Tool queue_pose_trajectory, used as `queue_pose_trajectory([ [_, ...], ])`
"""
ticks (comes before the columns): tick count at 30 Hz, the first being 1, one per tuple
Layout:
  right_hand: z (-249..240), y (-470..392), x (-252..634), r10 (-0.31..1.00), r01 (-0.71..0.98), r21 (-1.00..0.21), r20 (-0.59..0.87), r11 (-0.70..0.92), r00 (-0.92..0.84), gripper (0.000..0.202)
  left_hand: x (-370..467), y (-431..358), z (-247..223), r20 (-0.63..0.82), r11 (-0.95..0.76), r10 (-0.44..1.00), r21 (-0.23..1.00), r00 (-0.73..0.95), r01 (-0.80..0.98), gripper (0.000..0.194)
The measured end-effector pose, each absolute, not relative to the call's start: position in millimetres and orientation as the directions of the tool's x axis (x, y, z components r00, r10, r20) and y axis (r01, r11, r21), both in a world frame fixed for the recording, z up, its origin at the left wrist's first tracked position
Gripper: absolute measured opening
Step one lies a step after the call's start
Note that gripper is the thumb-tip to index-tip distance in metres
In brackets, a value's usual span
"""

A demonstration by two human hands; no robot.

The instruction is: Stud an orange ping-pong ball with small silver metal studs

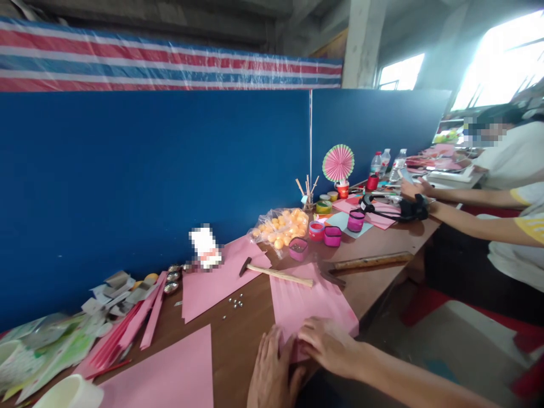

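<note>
Near the table's front edge, my left hand (272,371) lies with its fingers together at the lower left corner of a pink paper sheet (300,306) that shows creases. My right hand (334,345) is just beside it, fingers curled down on the same sheet, gripping its near edge. Both thumbs are mostly hidden. A small hammer (280,276) with a light wooden handle rests across the top of this sheet. Another hammer (369,262), larger and with a worn handle, lies to its right. More pink sheets (221,277) are on the brown table (238,334).
Small metal balls (236,303), a bag of orange balls (280,226) and magenta containers (332,236) are on the table. Folded pink strips (117,334) and a white cup (70,394) are at left. A paper fan (338,163) stands behind. Other people sit at right.
</note>
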State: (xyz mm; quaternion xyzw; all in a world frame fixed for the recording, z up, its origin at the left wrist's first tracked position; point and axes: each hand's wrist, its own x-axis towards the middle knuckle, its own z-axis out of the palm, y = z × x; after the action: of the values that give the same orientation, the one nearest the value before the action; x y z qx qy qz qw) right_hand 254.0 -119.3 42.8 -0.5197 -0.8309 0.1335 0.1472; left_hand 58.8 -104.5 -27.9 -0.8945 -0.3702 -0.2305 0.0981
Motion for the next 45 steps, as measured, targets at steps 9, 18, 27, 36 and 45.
queue_pose_trajectory([
  [9, 47, -109, 247, 0.902, 0.822, -0.376, 0.128, 0.428, -0.412, 0.020, 58, -99, -41, 0.544, -0.702, 0.585, -0.030, 0.601, 0.712, 0.056],
  [18, 24, -99, 240, 0.910, 0.830, -0.376, 0.209, 0.412, -0.357, 0.024, 61, -103, -36, 0.531, -0.688, 0.647, 0.098, 0.547, 0.719, 0.050],
  [27, 25, -99, 240, 0.917, 0.842, -0.364, 0.163, 0.399, -0.364, 0.022, 42, -112, 23, 0.499, -0.657, 0.745, 0.432, 0.443, 0.618, 0.040],
  [36, 54, -112, 256, 0.909, 0.670, -0.614, 0.281, 0.418, -0.309, 0.023, -28, -143, 45, 0.473, -0.498, 0.835, 0.428, 0.283, 0.755, 0.043],
  [45, 58, -122, 271, 0.929, 0.694, -0.618, 0.274, 0.369, -0.250, 0.020, -58, -137, 32, 0.526, -0.432, 0.824, 0.343, 0.210, 0.834, 0.042],
])
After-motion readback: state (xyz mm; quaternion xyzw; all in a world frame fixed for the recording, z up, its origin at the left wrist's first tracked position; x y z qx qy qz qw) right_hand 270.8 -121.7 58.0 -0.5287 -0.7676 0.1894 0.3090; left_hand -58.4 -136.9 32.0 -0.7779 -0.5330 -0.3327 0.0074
